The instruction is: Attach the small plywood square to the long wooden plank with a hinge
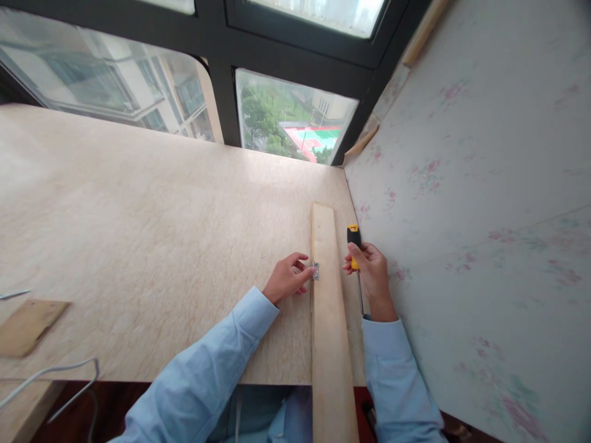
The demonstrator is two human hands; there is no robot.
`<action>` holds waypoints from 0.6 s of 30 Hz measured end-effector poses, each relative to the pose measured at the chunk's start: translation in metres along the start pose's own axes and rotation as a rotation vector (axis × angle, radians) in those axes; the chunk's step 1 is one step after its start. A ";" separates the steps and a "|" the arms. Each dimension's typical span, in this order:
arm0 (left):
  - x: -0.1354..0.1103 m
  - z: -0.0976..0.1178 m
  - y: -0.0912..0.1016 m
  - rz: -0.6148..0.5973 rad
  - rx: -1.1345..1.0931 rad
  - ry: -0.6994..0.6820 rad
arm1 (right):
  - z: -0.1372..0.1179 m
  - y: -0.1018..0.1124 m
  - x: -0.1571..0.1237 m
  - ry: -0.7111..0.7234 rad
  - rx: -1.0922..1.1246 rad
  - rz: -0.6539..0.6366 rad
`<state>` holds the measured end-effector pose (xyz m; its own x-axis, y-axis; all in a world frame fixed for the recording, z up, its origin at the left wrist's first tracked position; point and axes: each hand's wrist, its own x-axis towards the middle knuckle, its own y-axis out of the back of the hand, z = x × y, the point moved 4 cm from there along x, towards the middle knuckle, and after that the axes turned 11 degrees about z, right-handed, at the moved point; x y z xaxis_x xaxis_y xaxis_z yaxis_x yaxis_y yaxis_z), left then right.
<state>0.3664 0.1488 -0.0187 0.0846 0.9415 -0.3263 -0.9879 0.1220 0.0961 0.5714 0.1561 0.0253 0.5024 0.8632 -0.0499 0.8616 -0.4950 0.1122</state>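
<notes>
A long pale wooden board [329,332] lies on the stone windowsill and sticks out past its front edge. On the board's left edge sits a small metal hinge [316,271]. My left hand [290,277] is beside it, thumb touching the hinge and the other fingers spread apart over the sill. To the right of the board, my right hand [372,271] is closed around a yellow and black screwdriver [353,237]. Its handle points toward the window and its shaft runs back toward my sleeve.
The windowsill [184,227] extends far to the left. A flowered wall [484,184] rises close on the right, and a dark window frame [295,55] stands behind. At left lie a brown flat piece [30,326], a thin pointed metal object [15,295] and a white cable [69,367].
</notes>
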 end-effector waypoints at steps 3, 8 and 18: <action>-0.005 -0.006 0.001 -0.028 0.021 -0.029 | 0.010 0.008 0.008 0.074 -0.290 0.079; -0.010 -0.011 0.002 -0.049 0.095 -0.183 | 0.024 0.015 0.018 0.161 -0.751 0.084; -0.012 -0.012 0.004 -0.035 0.139 -0.350 | 0.030 0.019 0.009 0.274 -1.250 0.041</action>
<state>0.3597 0.1338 -0.0257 0.1811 0.9834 0.0073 -0.9584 0.1749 0.2256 0.5947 0.1516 -0.0024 0.3669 0.9157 0.1641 0.1174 -0.2205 0.9683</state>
